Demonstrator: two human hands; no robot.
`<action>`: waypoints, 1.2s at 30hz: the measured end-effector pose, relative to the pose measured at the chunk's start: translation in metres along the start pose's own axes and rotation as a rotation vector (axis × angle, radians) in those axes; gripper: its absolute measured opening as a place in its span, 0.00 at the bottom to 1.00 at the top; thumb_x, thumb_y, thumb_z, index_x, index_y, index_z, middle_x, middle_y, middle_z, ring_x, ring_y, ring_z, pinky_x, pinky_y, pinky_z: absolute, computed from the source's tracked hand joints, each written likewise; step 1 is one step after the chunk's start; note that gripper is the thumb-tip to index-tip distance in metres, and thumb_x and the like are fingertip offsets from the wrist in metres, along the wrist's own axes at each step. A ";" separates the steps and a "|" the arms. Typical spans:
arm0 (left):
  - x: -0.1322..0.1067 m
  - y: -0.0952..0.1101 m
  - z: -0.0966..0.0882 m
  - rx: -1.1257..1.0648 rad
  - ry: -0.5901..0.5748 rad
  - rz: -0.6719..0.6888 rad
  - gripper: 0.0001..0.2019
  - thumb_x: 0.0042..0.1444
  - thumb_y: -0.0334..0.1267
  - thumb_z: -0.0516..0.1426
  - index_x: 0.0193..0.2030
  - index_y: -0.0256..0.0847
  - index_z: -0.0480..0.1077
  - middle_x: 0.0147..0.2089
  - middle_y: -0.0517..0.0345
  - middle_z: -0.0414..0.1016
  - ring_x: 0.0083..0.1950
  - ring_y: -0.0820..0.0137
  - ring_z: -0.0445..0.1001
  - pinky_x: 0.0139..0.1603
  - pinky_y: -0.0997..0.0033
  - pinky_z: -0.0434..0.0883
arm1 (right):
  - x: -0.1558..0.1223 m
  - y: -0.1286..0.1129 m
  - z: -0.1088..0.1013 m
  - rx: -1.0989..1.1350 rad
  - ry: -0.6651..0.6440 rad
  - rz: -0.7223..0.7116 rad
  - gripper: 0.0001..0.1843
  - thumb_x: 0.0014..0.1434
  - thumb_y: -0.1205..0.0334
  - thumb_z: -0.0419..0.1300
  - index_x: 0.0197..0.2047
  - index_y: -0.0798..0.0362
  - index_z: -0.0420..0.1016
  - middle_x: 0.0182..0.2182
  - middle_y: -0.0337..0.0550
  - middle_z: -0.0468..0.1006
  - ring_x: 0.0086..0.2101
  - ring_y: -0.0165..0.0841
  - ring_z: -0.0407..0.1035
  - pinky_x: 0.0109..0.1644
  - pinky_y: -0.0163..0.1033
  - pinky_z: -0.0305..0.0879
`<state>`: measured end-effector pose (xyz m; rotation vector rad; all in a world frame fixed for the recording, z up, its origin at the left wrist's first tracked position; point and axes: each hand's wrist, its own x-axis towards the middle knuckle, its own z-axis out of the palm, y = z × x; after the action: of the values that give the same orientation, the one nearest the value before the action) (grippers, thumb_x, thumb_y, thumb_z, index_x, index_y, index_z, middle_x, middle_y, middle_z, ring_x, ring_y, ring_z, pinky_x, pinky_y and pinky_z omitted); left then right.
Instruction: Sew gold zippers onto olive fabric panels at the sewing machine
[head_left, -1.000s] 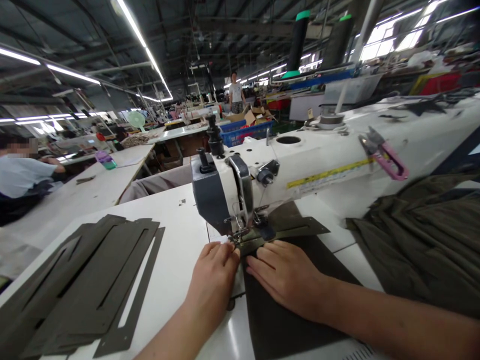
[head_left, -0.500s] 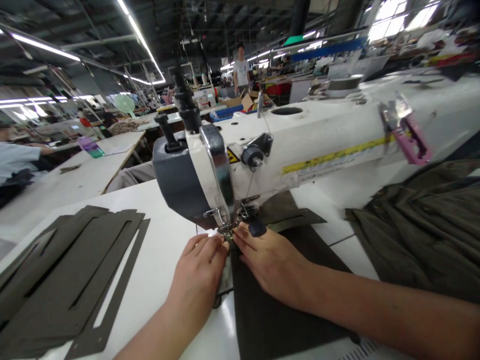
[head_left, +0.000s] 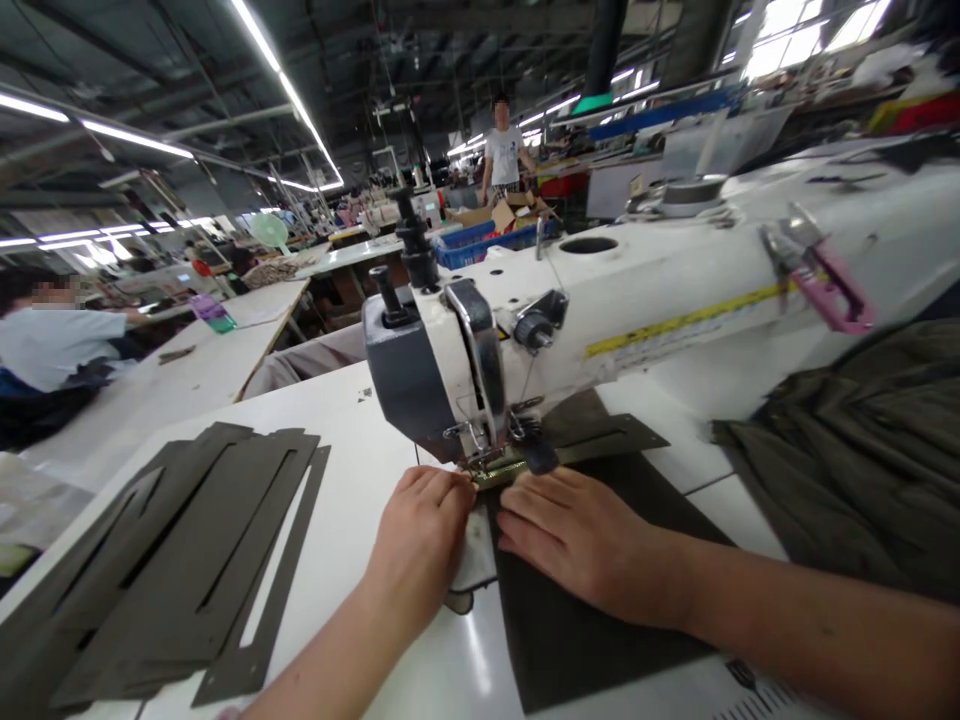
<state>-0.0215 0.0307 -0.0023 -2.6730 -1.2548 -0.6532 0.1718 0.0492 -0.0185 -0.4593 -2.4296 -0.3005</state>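
Observation:
At the sewing machine's presser foot (head_left: 484, 455), a narrow zipper (head_left: 504, 474) with shiny metal teeth lies along a dark olive fabric piece (head_left: 600, 640). My left hand (head_left: 424, 535) is closed at the zipper's near-left end, fingertips just beside the foot; the fingertips are partly hidden. To the right of the foot, my right hand (head_left: 577, 535) bears on the fabric with bent fingers held together, gripping its edge by the zipper. The sewing machine (head_left: 480, 350) arches above both hands, and the fabric runs under its arm and down the table front.
Stacked cut olive pieces (head_left: 202, 550) with slots lie left on the white table (head_left: 352, 410). A heap of olive cloth (head_left: 885, 450) is at the right. Pink-handled snips (head_left: 832, 290) sit against the machine arm. A seated person (head_left: 56, 335) is left; another person (head_left: 504, 155) stands behind.
The camera view has shifted, so the machine and hands appear further right. My right hand has drawn back a little from the foot, and more of the zipper shows.

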 end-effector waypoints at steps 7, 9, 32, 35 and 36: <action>0.002 -0.003 -0.005 -0.003 -0.016 -0.012 0.07 0.58 0.27 0.51 0.38 0.36 0.69 0.37 0.53 0.74 0.37 0.65 0.72 0.40 0.62 0.69 | -0.009 0.006 0.000 0.073 -0.134 -0.033 0.10 0.64 0.66 0.52 0.41 0.61 0.73 0.42 0.47 0.75 0.41 0.37 0.65 0.44 0.43 0.66; 0.000 -0.001 -0.001 0.048 -0.013 0.028 0.06 0.59 0.28 0.51 0.37 0.35 0.69 0.38 0.50 0.73 0.38 0.64 0.71 0.41 0.60 0.70 | -0.008 0.005 -0.003 0.076 -0.118 -0.042 0.11 0.64 0.66 0.51 0.40 0.61 0.74 0.40 0.47 0.75 0.40 0.37 0.65 0.44 0.42 0.66; 0.005 0.009 0.001 0.278 0.014 0.092 0.11 0.60 0.23 0.46 0.35 0.32 0.69 0.33 0.49 0.70 0.36 0.64 0.71 0.40 0.60 0.70 | 0.007 0.010 0.011 0.057 -0.180 0.197 0.16 0.57 0.73 0.50 0.47 0.66 0.70 0.45 0.57 0.72 0.47 0.43 0.66 0.53 0.48 0.63; 0.004 0.008 0.002 0.256 0.025 0.085 0.11 0.60 0.24 0.45 0.36 0.33 0.68 0.34 0.49 0.70 0.36 0.64 0.70 0.39 0.59 0.70 | 0.008 0.009 0.010 0.085 -0.192 0.214 0.15 0.56 0.73 0.50 0.47 0.65 0.70 0.46 0.56 0.72 0.47 0.42 0.66 0.53 0.48 0.63; 0.003 0.007 0.003 0.251 0.026 0.083 0.11 0.60 0.24 0.46 0.36 0.33 0.68 0.34 0.49 0.70 0.36 0.63 0.70 0.39 0.59 0.70 | 0.008 0.009 0.010 0.094 -0.196 0.220 0.16 0.56 0.73 0.51 0.47 0.65 0.69 0.46 0.56 0.72 0.47 0.42 0.65 0.53 0.47 0.62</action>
<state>-0.0135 0.0292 -0.0026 -2.4874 -1.1288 -0.4819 0.1642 0.0628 -0.0204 -0.7368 -2.5385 -0.0483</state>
